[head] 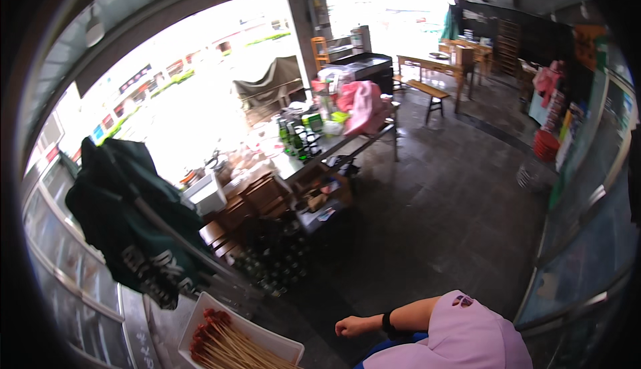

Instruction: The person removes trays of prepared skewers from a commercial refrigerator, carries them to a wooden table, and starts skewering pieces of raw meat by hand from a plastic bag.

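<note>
My right hand (349, 326) hangs over the dark floor, fingers curled in, with nothing seen in it. A black band (388, 322) circles that wrist, below a pink sleeve. My left hand is out of view. To the left of my right hand, apart from it, is a white rectangular plastic tray (295, 349), cut off by the lower edge. Many thin wooden skewers (245, 341) lie in it side by side, with reddish food, likely meat, on their ends at the left. What supports the tray is unclear.
A folded dark green parasol (135, 204) leans at left. Beyond stand crates of bottles (273, 259) and a cluttered table (330, 144) bearing green bottles (295, 139) and a pink cloth (364, 106). A wooden bench (425, 88) and table are farther back. Glass-fronted cabinets (571, 279) line the right.
</note>
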Demonstrator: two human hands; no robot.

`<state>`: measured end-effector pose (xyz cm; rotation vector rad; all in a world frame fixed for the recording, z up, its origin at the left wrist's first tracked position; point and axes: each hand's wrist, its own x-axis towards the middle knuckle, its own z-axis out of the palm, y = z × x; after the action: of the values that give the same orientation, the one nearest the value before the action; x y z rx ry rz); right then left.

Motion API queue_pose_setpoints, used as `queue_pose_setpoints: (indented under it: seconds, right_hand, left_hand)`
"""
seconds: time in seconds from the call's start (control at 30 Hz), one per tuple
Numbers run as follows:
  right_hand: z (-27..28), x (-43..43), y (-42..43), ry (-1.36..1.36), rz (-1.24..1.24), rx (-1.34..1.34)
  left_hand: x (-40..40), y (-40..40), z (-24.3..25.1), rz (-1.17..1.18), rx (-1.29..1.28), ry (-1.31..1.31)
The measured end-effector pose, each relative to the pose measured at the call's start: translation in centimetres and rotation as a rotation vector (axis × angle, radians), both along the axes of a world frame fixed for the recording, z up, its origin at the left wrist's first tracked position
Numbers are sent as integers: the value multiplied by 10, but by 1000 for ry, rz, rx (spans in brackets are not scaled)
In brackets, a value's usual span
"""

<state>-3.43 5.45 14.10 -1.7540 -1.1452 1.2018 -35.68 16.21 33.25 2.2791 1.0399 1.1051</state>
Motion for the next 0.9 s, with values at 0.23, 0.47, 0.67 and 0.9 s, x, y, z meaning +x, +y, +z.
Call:
queue_pose_setpoints:
  seconds: [0.23, 0.47, 0.67, 0.9]
  right_hand:
    - [15, 74, -154, -11, -517, -100]
    - [-27, 123, -287, 76, -976, -239]
    - [-30, 157, -321, 125, -1034, -261]
    - [-23, 163, -299, 143, -997, -154]
  left_hand:
    - [96, -23, 11, -361, 14, 93]
    - [192, -59, 11, -318, -444, 226]
    - [224, -84, 33, -506, -726, 173]
    - [215, -94, 37, -455, -675, 206]
